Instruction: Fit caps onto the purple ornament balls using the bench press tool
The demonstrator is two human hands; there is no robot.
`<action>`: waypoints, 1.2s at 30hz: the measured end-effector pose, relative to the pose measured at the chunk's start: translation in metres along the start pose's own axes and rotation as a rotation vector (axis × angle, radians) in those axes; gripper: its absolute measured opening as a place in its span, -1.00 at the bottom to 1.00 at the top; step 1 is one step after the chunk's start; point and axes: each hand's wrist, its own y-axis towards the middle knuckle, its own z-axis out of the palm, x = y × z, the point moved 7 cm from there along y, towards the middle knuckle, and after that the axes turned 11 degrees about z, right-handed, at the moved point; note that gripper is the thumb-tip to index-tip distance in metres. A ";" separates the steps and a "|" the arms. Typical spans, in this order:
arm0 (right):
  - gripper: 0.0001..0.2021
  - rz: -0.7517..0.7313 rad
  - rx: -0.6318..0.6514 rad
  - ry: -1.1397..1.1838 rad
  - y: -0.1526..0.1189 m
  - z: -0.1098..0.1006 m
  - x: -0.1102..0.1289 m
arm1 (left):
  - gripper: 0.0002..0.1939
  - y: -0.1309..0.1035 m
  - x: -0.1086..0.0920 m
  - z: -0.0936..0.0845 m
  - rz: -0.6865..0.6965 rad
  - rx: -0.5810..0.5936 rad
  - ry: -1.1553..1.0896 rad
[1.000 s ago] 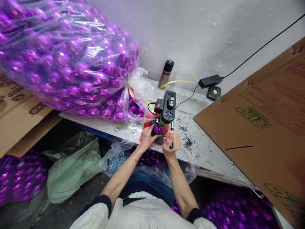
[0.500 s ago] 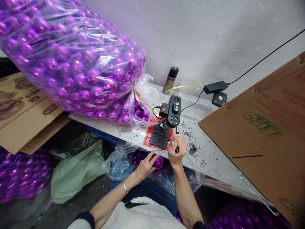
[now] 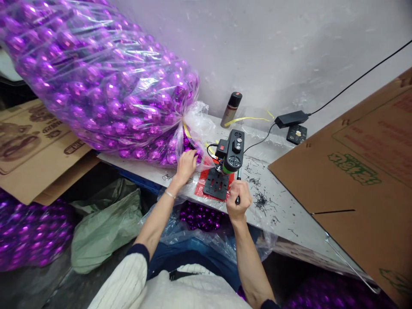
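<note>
My left hand point(image 3: 187, 165) is at the mouth of a big clear plastic bag point(image 3: 128, 94) full of shiny purple faceted balls. Its fingers are curled in toward the balls, and their tips are hidden, so I cannot make out what they hold. My right hand point(image 3: 238, 198) is closed round the black-ended lever handle point(image 3: 237, 200) of a small black bench press point(image 3: 234, 151). The press has a red switch, and its slotted base plate point(image 3: 215, 183) lies bare on a red sheet point(image 3: 200, 183). More purple balls point(image 3: 201, 216) lie in clear plastic below the table edge.
Black clippings point(image 3: 261, 199) litter the white table point(image 3: 280, 219). Behind the press are a spray can point(image 3: 231, 110), a yellow strip point(image 3: 246, 118) and a black power adapter point(image 3: 292, 119) with its cable. Cardboard point(image 3: 357, 184) stands at right; a flattened box point(image 3: 35, 150) is at left.
My left hand has left the purple balls below the table edge and moved up and forward to the bag's mouth. My right hand stays on the lever handle.
</note>
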 end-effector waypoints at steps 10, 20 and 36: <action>-0.77 -0.012 -0.010 0.015 -0.007 0.004 -0.006 | -0.55 0.012 0.003 0.028 -0.001 0.591 0.159; -0.78 0.002 -0.003 0.012 -0.003 0.002 -0.006 | -0.42 -0.061 0.013 -0.011 -0.417 -0.365 -1.131; -0.67 0.143 -0.010 0.025 0.035 -0.008 0.010 | -0.65 -0.088 -0.028 0.084 -0.828 -0.278 -1.652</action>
